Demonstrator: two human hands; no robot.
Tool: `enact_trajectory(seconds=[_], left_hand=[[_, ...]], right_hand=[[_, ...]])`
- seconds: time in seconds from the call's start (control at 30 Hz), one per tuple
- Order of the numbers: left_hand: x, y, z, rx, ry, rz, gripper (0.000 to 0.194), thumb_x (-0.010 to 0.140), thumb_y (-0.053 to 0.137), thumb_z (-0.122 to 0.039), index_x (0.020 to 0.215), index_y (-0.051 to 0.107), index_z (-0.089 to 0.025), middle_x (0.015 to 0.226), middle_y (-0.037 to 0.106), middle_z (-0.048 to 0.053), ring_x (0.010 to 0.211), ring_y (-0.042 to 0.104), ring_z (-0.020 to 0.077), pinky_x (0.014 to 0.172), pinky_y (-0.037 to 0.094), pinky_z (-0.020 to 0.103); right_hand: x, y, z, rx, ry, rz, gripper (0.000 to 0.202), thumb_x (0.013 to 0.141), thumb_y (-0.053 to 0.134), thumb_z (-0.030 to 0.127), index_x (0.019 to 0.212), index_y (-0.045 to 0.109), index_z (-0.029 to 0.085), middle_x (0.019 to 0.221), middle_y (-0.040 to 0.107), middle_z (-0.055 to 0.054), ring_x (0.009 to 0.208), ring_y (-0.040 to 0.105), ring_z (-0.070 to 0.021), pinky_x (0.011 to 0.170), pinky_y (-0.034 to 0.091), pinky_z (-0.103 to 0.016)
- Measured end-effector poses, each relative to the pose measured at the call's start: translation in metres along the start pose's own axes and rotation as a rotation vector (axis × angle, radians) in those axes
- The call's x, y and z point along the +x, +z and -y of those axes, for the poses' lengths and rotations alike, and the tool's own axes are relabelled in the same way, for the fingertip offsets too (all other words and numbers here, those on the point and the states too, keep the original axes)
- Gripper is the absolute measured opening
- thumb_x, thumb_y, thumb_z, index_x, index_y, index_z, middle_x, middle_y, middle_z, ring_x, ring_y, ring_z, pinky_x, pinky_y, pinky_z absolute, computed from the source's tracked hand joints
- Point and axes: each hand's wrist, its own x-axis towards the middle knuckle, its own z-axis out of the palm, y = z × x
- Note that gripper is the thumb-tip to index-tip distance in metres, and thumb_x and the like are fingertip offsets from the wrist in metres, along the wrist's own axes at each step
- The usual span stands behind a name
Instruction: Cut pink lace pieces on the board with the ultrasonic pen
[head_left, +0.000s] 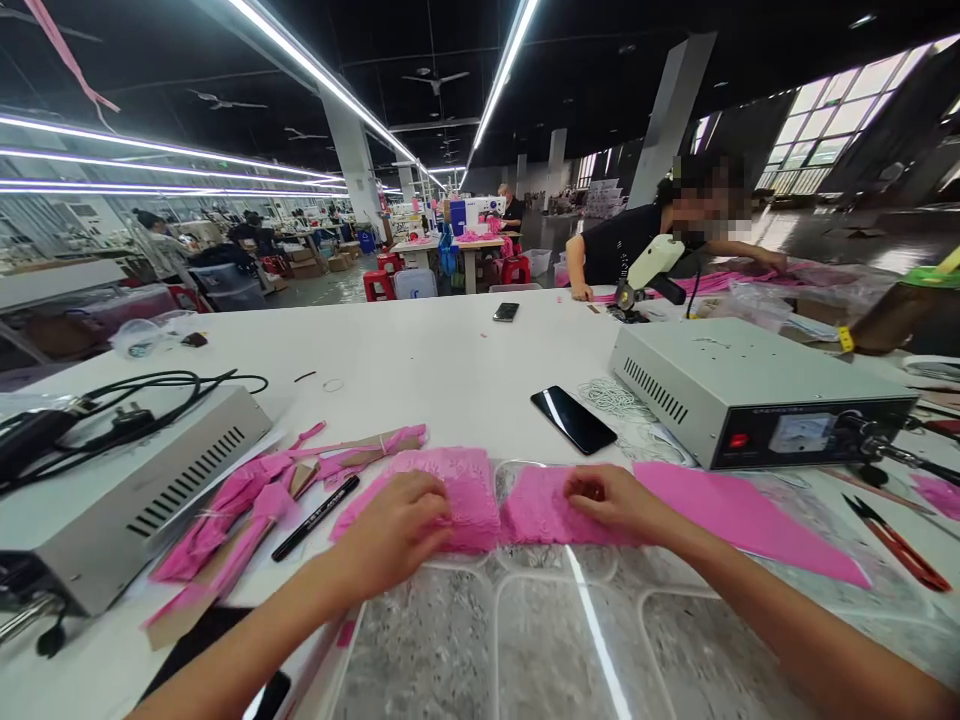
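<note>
A stack of pink lace pieces [469, 500] lies at the middle of the near table, on a clear patterned cover [559, 640]. My left hand [401, 525] rests over the stack's left part, its fingers bent and slightly apart. Just right of the stack is a smaller pink lace piece [529, 505]. My right hand [611, 500] is at that piece's right side, thumb and fingers curled together on its edge. Further right, a flat pink fabric piece [742, 510] extends beneath my right forearm and tapers to a point.
Grey metal boxes stand left [157, 490] and right [757, 380]. A black phone [574, 420] lies beyond my hands, red-handled scissors [900, 550] at right. Bundled pink strips [255, 500] and a black marker [315, 517] are at left. A person [622, 245] leans over the table's far side.
</note>
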Motion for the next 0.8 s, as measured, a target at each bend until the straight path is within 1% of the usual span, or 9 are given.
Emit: enact_trajectory(seconds=[0.07, 0.13, 0.2, 0.27, 0.33, 0.47, 0.6, 0.7, 0.8], left_hand=[[0.027, 0.018, -0.027, 0.037, 0.043, 0.066, 0.006, 0.089, 0.061, -0.025, 0.087, 0.065, -0.021, 0.099, 0.066, 0.004, 0.097, 0.06, 0.0205, 0.09, 0.044, 0.035], [0.051, 0.036, -0.045, 0.082, 0.065, 0.132, 0.009, 0.083, 0.068, -0.026, 0.087, 0.066, -0.018, 0.099, 0.066, 0.007, 0.099, 0.059, 0.0244, 0.093, 0.042, 0.04], [0.067, 0.05, -0.053, 0.127, 0.06, 0.189, 0.009, 0.082, 0.068, -0.023, 0.085, 0.066, -0.015, 0.097, 0.067, 0.01, 0.098, 0.06, 0.0263, 0.094, 0.04, 0.043], [0.077, 0.057, -0.054, 0.167, 0.04, 0.236, 0.004, 0.085, 0.063, -0.016, 0.084, 0.066, -0.014, 0.093, 0.067, 0.01, 0.096, 0.06, 0.0253, 0.094, 0.04, 0.044], [0.081, 0.057, -0.052, 0.196, 0.018, 0.281, 0.009, 0.09, 0.058, -0.014, 0.084, 0.065, -0.014, 0.09, 0.066, 0.007, 0.093, 0.061, 0.0224, 0.094, 0.041, 0.043], [0.084, 0.047, -0.05, 0.209, -0.003, 0.345, 0.017, 0.095, 0.059, -0.027, 0.085, 0.064, -0.015, 0.09, 0.066, 0.002, 0.09, 0.062, 0.0181, 0.093, 0.045, 0.042], [0.083, 0.043, -0.055, 0.219, -0.013, 0.359, 0.018, 0.095, 0.06, -0.031, 0.087, 0.065, -0.015, 0.094, 0.067, 0.003, 0.095, 0.063, 0.0191, 0.096, 0.045, 0.044], [0.083, 0.046, -0.059, 0.238, -0.028, 0.359, 0.018, 0.094, 0.061, -0.032, 0.091, 0.065, -0.014, 0.097, 0.067, 0.004, 0.1, 0.062, 0.0207, 0.099, 0.044, 0.047], [0.084, 0.049, -0.059, 0.238, -0.045, 0.355, 0.019, 0.095, 0.06, -0.032, 0.091, 0.065, -0.014, 0.098, 0.067, 0.004, 0.099, 0.063, 0.0201, 0.098, 0.045, 0.046]], right_hand=[[-0.02, -0.003, -0.011, -0.015, -0.001, -0.019, 0.008, 0.074, 0.057, 0.025, 0.073, 0.062, 0.019, 0.066, 0.062, 0.0, 0.061, 0.054, -0.0151, 0.057, 0.04, -0.027], [-0.032, -0.004, -0.019, -0.027, -0.005, -0.038, 0.011, 0.073, 0.055, 0.027, 0.075, 0.063, 0.02, 0.067, 0.063, -0.001, 0.062, 0.055, -0.0164, 0.058, 0.04, -0.028], [-0.037, -0.004, -0.023, -0.03, -0.015, -0.053, 0.013, 0.072, 0.053, 0.027, 0.076, 0.063, 0.02, 0.069, 0.064, -0.002, 0.065, 0.056, -0.0171, 0.06, 0.04, -0.029], [-0.038, -0.003, -0.025, -0.023, -0.026, -0.063, 0.015, 0.073, 0.052, 0.027, 0.079, 0.064, 0.02, 0.072, 0.065, -0.002, 0.067, 0.057, -0.0175, 0.062, 0.041, -0.029], [-0.038, -0.003, -0.027, -0.01, -0.034, -0.07, 0.016, 0.073, 0.05, 0.026, 0.079, 0.064, 0.02, 0.074, 0.066, -0.002, 0.068, 0.057, -0.0176, 0.062, 0.042, -0.029], [-0.037, -0.003, -0.03, 0.018, -0.045, -0.071, 0.016, 0.074, 0.05, 0.026, 0.078, 0.064, 0.02, 0.072, 0.065, -0.002, 0.067, 0.056, -0.0176, 0.061, 0.041, -0.029], [-0.038, -0.004, -0.03, 0.019, -0.054, -0.073, 0.015, 0.074, 0.05, 0.025, 0.077, 0.064, 0.02, 0.072, 0.066, -0.002, 0.066, 0.056, -0.0175, 0.061, 0.041, -0.029], [-0.038, -0.004, -0.03, 0.012, -0.053, -0.077, 0.017, 0.074, 0.05, 0.024, 0.079, 0.064, 0.019, 0.075, 0.067, -0.003, 0.068, 0.057, -0.0178, 0.063, 0.042, -0.029], [-0.039, -0.004, -0.031, 0.003, -0.046, -0.075, 0.018, 0.074, 0.05, 0.024, 0.081, 0.065, 0.019, 0.078, 0.068, -0.004, 0.07, 0.057, -0.0183, 0.064, 0.042, -0.029]])
